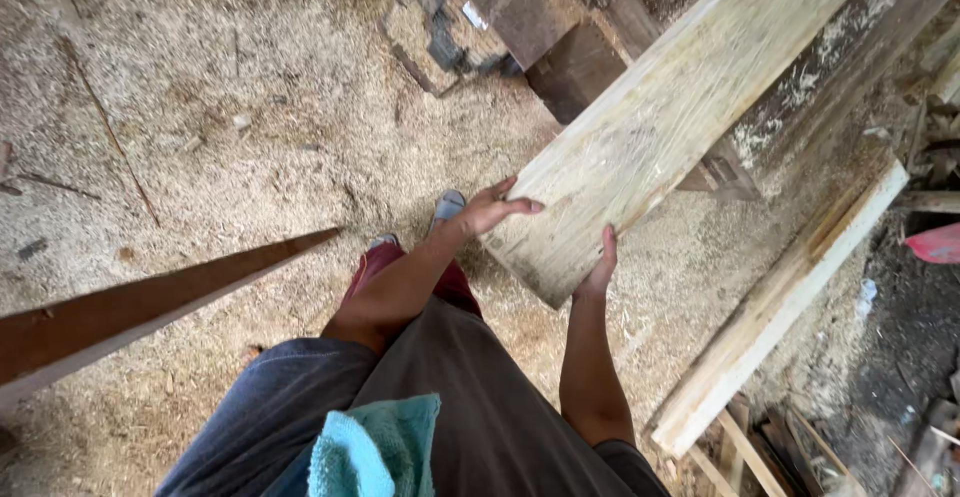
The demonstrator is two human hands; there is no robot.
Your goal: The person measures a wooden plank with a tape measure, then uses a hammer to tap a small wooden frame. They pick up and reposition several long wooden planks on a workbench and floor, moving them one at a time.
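**Both hands on the near end of a broad plank**

Nearest us hangs a teal cloth [375, 447] at our waist, above the sawdust floor [250, 137]. Largest in reach is the pale plank [680, 107]; it slants from the upper right down to its near end, lifted clear of the floor. We judge it heavy, stiff and rough-sawn, likely splintery rather than slippery, so its long edges near the corners look like the safest hold. Beside it, a narrower pale board [780, 307] lies on the floor, and a dark board [150, 307] juts in from the left. Our left hand [490, 209] lies spread over the plank's left edge. Our right hand [603, 267] clasps its lower corner edge.
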